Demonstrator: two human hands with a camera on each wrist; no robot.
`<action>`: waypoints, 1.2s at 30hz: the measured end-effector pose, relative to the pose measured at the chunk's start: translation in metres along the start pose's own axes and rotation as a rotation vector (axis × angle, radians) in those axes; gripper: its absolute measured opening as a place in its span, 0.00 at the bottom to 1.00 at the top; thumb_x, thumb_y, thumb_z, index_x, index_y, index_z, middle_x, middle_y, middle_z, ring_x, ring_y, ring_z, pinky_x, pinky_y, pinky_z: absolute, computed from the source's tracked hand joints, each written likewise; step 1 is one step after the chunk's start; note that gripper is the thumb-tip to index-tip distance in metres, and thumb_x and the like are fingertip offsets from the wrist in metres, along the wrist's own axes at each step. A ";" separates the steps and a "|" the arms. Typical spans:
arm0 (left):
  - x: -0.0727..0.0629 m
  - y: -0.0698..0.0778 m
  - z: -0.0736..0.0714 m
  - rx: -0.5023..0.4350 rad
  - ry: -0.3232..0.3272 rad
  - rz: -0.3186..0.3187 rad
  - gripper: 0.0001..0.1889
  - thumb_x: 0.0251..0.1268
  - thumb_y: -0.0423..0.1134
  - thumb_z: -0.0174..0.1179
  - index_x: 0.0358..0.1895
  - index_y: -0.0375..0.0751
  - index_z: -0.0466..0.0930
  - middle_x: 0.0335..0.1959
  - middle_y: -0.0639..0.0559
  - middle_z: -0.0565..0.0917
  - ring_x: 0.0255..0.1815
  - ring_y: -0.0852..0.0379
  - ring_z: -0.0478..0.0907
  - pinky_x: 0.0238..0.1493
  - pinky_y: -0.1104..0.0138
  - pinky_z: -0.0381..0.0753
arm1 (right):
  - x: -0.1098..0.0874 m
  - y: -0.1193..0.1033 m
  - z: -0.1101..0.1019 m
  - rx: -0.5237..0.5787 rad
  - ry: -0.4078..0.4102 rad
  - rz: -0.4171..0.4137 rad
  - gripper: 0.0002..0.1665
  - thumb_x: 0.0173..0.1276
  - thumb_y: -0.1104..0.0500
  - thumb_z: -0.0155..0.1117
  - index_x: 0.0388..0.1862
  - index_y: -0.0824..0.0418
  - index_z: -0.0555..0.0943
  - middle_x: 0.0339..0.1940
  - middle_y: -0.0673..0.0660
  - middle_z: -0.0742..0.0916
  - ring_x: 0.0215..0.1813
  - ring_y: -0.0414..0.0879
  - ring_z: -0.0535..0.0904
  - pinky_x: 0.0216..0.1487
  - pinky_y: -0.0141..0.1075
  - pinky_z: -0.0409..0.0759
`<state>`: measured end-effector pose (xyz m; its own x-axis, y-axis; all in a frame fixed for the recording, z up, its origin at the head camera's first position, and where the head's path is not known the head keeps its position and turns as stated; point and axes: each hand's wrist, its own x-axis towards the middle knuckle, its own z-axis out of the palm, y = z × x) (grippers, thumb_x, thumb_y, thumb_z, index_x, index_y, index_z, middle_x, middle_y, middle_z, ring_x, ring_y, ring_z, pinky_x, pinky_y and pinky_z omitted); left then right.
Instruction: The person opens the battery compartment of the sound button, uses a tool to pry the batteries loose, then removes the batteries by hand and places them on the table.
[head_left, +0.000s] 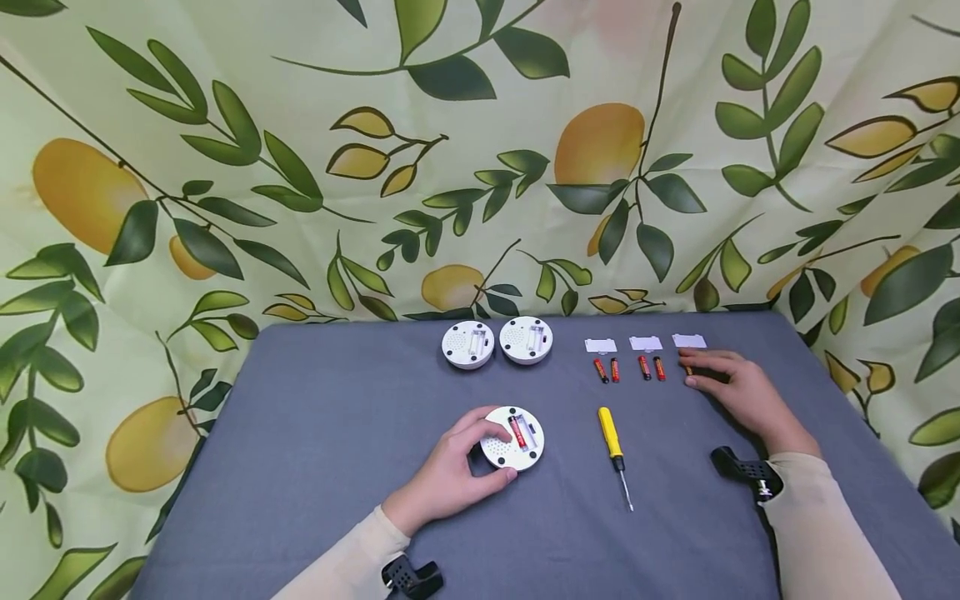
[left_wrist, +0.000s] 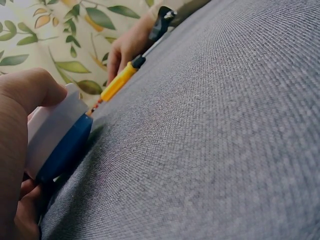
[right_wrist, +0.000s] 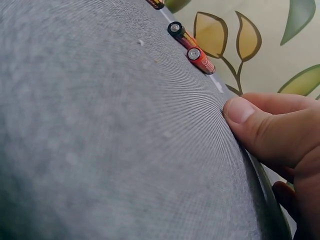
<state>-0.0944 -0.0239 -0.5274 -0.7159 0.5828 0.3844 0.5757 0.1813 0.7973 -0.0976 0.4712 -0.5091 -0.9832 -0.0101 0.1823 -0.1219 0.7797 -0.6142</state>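
Observation:
My left hand (head_left: pixel 457 454) grips a round white device (head_left: pixel 529 457) by its sides on the cloth, thumb at the near edge. Its underside faces up, with dark feet, small holes and an uncovered battery compartment holding one red battery (head_left: pixel 518 433) beside a vacant slot. In the left wrist view, the device (left_wrist: pixel 60 127) shows a blue lower part. Farther right, my right hand (head_left: pixel 738 390) pinches a small battery (head_left: pixel 689 370) between thumb and fingers, just below the rightmost white battery cover (head_left: pixel 689 341). In the right wrist view, the thumb (right_wrist: pixel 250 117) hides this battery.
Two more round white devices (head_left: pixel 468 344) (head_left: pixel 527 340) lie with compartments uncovered at the back. Right of them are two white covers (head_left: pixel 601 345) (head_left: pixel 646 343), with red battery pairs (head_left: pixel 615 370) (head_left: pixel 659 368) below. A yellow-handled screwdriver (head_left: pixel 611 432) lies between my hands. Patterned fabric (head_left: pixel 495 208) hangs behind.

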 end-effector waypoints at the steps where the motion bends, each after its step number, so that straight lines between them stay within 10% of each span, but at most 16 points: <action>1: 0.000 0.000 0.000 0.001 0.000 0.001 0.20 0.61 0.38 0.81 0.53 0.52 0.84 0.72 0.53 0.78 0.72 0.52 0.77 0.75 0.61 0.73 | 0.000 0.000 -0.001 0.000 -0.003 0.002 0.24 0.77 0.54 0.75 0.69 0.60 0.87 0.73 0.64 0.83 0.74 0.63 0.70 0.70 0.24 0.58; 5: -0.001 -0.001 0.000 -0.001 -0.004 -0.006 0.20 0.61 0.38 0.81 0.53 0.52 0.84 0.72 0.54 0.78 0.72 0.53 0.77 0.75 0.61 0.73 | -0.001 0.001 -0.001 0.001 -0.014 0.002 0.24 0.78 0.54 0.74 0.69 0.60 0.87 0.73 0.65 0.82 0.74 0.64 0.70 0.74 0.33 0.61; 12: 0.002 0.003 -0.001 0.006 -0.027 -0.037 0.19 0.62 0.39 0.81 0.54 0.52 0.84 0.73 0.54 0.78 0.74 0.52 0.75 0.77 0.59 0.71 | -0.007 0.002 -0.004 0.153 0.093 0.063 0.23 0.80 0.52 0.73 0.67 0.60 0.88 0.72 0.54 0.86 0.68 0.18 0.69 0.61 0.12 0.61; 18: 0.001 0.005 -0.002 0.012 -0.029 -0.056 0.21 0.62 0.40 0.80 0.55 0.50 0.83 0.74 0.51 0.79 0.76 0.49 0.74 0.79 0.57 0.70 | -0.006 -0.016 0.000 0.149 0.245 0.063 0.21 0.79 0.52 0.73 0.64 0.61 0.89 0.54 0.35 0.89 0.55 0.21 0.77 0.51 0.17 0.68; 27: -0.001 0.004 -0.004 0.008 -0.029 -0.043 0.24 0.62 0.39 0.80 0.58 0.47 0.81 0.74 0.51 0.79 0.76 0.51 0.74 0.80 0.59 0.69 | 0.014 -0.083 0.033 0.169 0.289 -0.291 0.22 0.64 0.70 0.81 0.58 0.61 0.91 0.52 0.61 0.92 0.55 0.32 0.82 0.59 0.20 0.71; 36: 0.000 0.005 -0.002 0.019 -0.028 -0.021 0.23 0.62 0.39 0.79 0.57 0.46 0.80 0.75 0.48 0.79 0.77 0.48 0.75 0.79 0.57 0.70 | 0.012 -0.147 0.084 0.134 0.023 -0.636 0.31 0.61 0.65 0.85 0.63 0.55 0.89 0.62 0.53 0.90 0.65 0.50 0.84 0.73 0.30 0.72</action>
<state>-0.0925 -0.0246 -0.5222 -0.7169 0.6007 0.3539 0.5679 0.2087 0.7962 -0.1032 0.3036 -0.4812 -0.7108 -0.4290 0.5574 -0.6963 0.5413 -0.4714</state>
